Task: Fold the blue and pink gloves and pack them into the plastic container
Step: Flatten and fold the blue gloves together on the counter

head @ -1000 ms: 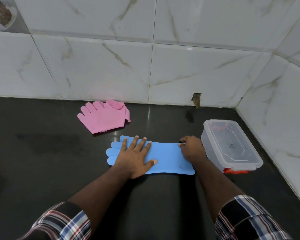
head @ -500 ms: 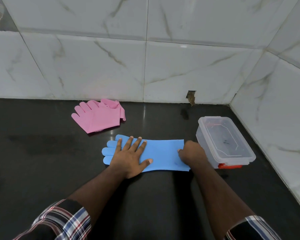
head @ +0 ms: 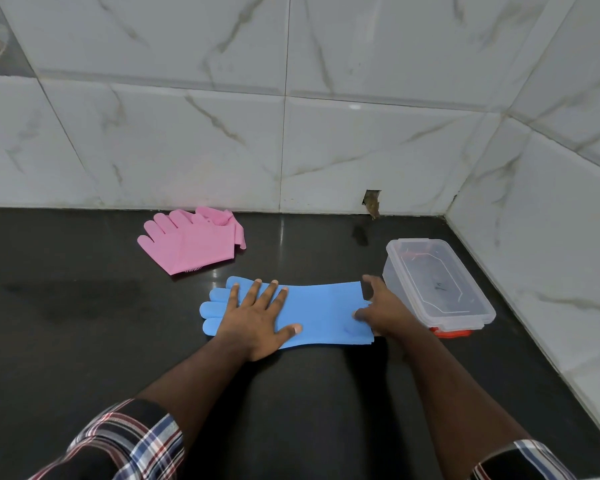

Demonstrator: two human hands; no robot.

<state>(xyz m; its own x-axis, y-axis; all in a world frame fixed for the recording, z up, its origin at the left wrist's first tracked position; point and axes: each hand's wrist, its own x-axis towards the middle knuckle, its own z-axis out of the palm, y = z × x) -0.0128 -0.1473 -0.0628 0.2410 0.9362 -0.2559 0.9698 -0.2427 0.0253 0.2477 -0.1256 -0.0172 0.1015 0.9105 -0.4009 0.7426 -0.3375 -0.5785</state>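
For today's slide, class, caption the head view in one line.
Left hand presses flat on blue gloves; right hand grips their cuff beside the lidded plastic container.

The left hand is laid flat, palm down, fingers straight and spread, thumb out to the right. The right hand is held with fingers curled and thumb apart. Both forearms are stretched forward from plaid sleeves.
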